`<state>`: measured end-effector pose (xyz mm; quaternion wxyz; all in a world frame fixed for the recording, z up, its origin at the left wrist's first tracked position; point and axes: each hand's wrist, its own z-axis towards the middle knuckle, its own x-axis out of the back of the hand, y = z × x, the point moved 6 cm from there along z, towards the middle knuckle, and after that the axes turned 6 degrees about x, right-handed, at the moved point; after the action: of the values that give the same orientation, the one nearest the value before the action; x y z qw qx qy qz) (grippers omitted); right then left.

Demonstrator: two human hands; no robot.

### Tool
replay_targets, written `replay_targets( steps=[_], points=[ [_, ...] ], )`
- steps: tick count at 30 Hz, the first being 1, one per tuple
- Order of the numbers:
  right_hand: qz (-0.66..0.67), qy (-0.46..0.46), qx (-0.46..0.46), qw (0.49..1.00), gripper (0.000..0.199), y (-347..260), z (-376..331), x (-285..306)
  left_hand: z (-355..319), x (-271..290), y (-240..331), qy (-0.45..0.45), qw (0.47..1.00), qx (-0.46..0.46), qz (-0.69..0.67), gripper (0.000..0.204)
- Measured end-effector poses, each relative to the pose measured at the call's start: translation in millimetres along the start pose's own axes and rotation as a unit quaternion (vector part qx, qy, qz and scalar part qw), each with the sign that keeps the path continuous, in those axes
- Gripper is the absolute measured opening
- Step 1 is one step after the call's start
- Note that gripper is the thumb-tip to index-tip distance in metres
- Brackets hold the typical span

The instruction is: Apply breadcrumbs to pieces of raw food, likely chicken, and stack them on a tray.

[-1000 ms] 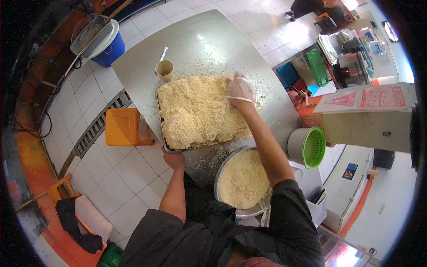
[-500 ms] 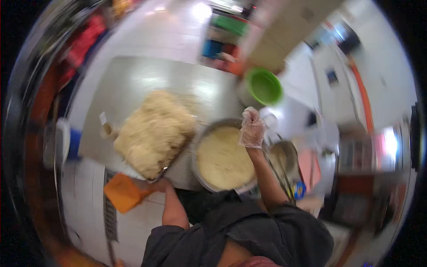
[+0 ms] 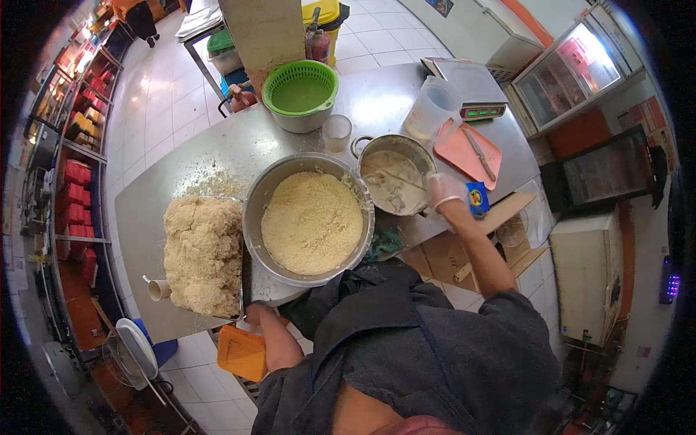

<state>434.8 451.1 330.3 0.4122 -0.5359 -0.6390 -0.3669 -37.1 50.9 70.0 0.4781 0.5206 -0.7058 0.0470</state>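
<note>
The right hand (image 3: 444, 190), in a thin clear glove, sits at the near right rim of the pot (image 3: 395, 181), its fingers curled loosely at that edge; whether they actually pinch the rim or only rest on it I cannot tell. The pot holds a pale wet batter, and a thin utensil (image 3: 399, 178) lies across it, running from the middle of the batter out toward that hand, so its near end is just to the hand's left. The left hand (image 3: 259, 315) is well away on the other side, closed on the near corner of the tray (image 3: 242, 279), which is heaped with breaded pieces (image 3: 201, 254). Between the two hands stands the big bowl (image 3: 254, 217) of dry crumbs (image 3: 312, 221), touching the tray on its left and sitting just beside the pot on its right. So the pot belongs plainly to the right hand, and the tray to the left. Farther back on the steel table (image 3: 377, 94) are a green colander (image 3: 300, 87), a small cup (image 3: 337, 132), a clear jug (image 3: 433, 107) and an orange board (image 3: 464, 151) carrying a knife (image 3: 480, 155).
</note>
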Motion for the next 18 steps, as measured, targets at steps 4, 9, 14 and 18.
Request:
replay_targets(
  steps=[4,9,14,18],
  points=[
    [-0.074,0.07,0.07,0.992,0.022,-8,4,15,58,-30,-2,-0.045,0.915,-0.186,0.354,0.035],
    [-0.012,0.05,0.013,0.999,0.021,-31,27,-34,27,-29,7,0.005,0.963,-0.139,0.23,0.031],
    [-0.009,0.127,0.024,0.992,0.022,-9,45,-35,42,-53,4,-0.009,0.77,-0.34,0.54,0.027],
    [0.001,0.135,0.02,0.991,0.024,18,36,-22,132,-95,-13,0.022,0.66,-0.331,0.674,0.022]
  ],
)
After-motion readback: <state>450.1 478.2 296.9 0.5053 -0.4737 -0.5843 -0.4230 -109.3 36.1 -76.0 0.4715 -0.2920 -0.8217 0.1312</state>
